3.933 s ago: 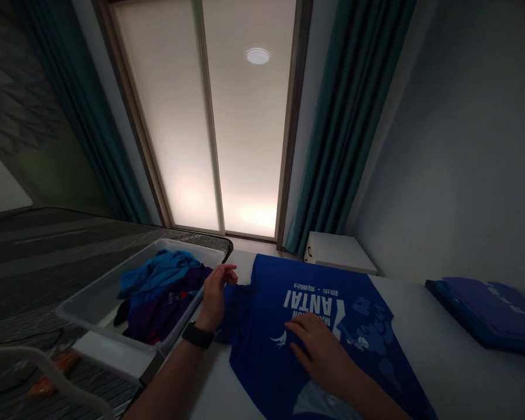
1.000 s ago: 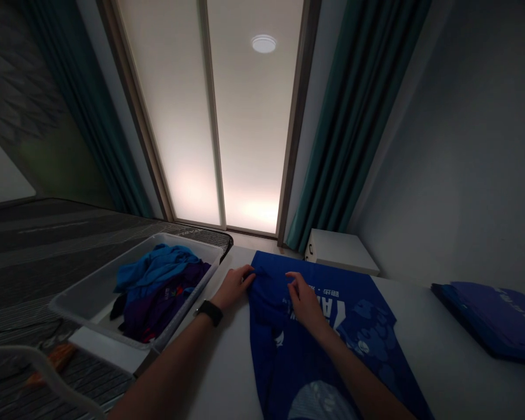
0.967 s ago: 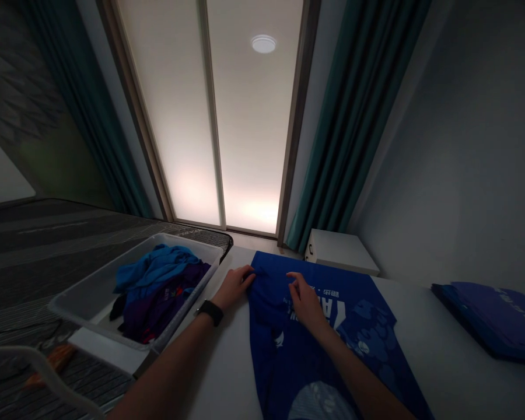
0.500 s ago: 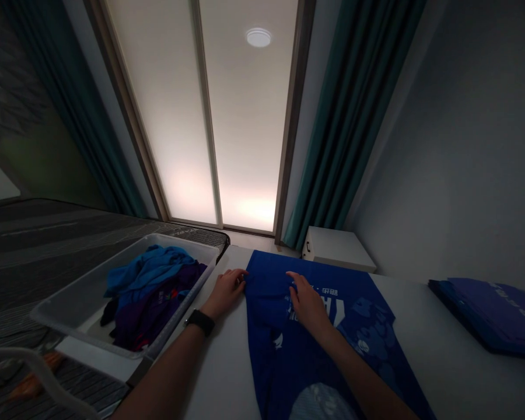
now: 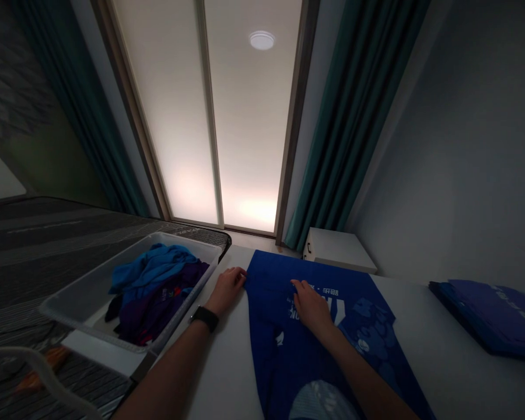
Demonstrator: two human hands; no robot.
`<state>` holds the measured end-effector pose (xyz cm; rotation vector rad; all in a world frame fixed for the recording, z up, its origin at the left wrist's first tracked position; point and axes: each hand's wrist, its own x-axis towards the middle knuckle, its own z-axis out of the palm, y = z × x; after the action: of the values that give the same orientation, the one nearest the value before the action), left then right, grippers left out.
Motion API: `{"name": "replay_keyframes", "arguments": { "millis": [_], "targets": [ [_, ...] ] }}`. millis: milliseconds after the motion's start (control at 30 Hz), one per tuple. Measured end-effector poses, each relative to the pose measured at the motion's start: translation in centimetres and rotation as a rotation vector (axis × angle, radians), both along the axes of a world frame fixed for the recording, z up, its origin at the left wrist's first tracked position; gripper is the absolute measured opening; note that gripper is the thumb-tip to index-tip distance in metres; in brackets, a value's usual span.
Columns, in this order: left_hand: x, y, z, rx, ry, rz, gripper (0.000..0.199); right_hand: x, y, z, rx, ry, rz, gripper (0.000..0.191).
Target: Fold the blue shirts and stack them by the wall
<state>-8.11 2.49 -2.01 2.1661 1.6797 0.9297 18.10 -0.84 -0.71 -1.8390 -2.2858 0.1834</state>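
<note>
A dark blue shirt (image 5: 269,315) with white print lies spread on the white table (image 5: 234,361). My left hand (image 5: 228,287), a dark watch on its wrist, is at the shirt's left edge, with its fingertips closed on the cloth there. Over the printed middle of the shirt is my right hand (image 5: 310,303), its fingers curled together against the fabric; whether cloth is pinched between them is hidden.
To the left, a clear plastic bin (image 5: 87,329) holds crumpled blue and purple clothes (image 5: 157,280). Folded clothes (image 5: 494,315) lie stacked at the table's right side. Beyond the table stands a white cabinet (image 5: 339,248) beside a teal curtain (image 5: 332,192).
My right hand has moved slightly right and down, and its fingers have drawn closer together. My left hand stays near the shirt's left edge.
</note>
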Motion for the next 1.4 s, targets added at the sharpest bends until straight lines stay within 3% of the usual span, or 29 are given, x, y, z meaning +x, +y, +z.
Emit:
{"name": "replay_keyframes", "arguments": {
  "millis": [300, 467, 667, 833, 1100, 1233, 1400],
  "targets": [
    [0.1, -0.3, 0.5, -0.001, 0.019, -0.002, 0.017, 1.0, 0.8, -0.1, -0.044, 0.143, 0.021, 0.038],
    [0.1, -0.1, 0.3, -0.001, 0.052, -0.013, 0.016, 0.8, 1.6, 0.8, -0.044, 0.113, 0.05, 0.035],
    [0.1, -0.1, 0.4, -0.018, 0.104, 0.001, 0.012, -3.9, 4.9, 2.6, 0.056, 0.146, 0.287, 0.036],
    [0.2, -0.2, 0.5, -0.044, 0.119, 0.019, 0.01, -7.6, 7.7, 1.7, 0.051, 0.085, 0.376, 0.034],
    [0.0, 0.1, 0.2, -0.043, 0.096, 0.022, 0.012, -8.1, 8.7, 1.5, 0.017, 0.133, 0.408, 0.012],
    [0.1, 0.0, 0.4, -0.066, 0.08, 0.035, 0.012, -7.8, 8.9, 1.7, -0.051, 0.185, 0.425, 0.016],
    [0.1, 0.0, 0.6, -0.07, 0.051, 0.021, 0.015, -7.6, 8.9, 1.4, -0.075, 0.146, 0.349, 0.023]
  ]
}}
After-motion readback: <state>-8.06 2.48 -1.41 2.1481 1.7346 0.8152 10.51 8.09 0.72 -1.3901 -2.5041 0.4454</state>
